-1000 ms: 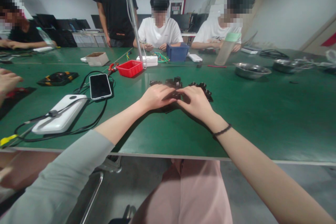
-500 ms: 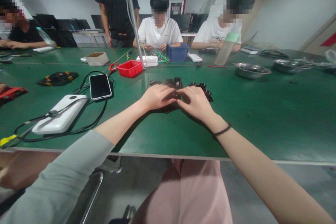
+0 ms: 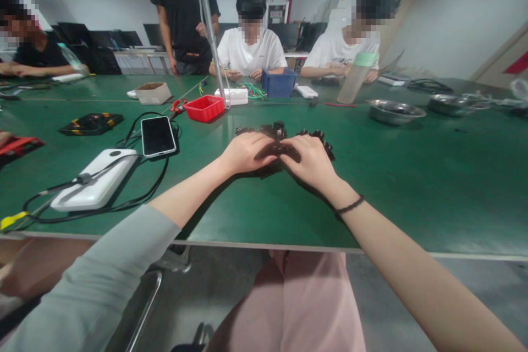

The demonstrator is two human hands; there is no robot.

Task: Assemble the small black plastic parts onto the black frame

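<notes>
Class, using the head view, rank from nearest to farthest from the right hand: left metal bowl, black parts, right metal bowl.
1. Black parts: at the right hand.
2. Left metal bowl: beyond, to its right.
3. Right metal bowl: farther right.

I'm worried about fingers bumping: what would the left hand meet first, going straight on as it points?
Probably the right hand, close across from the left hand, though depth around the dark parts at their fingers is unclear.
</notes>
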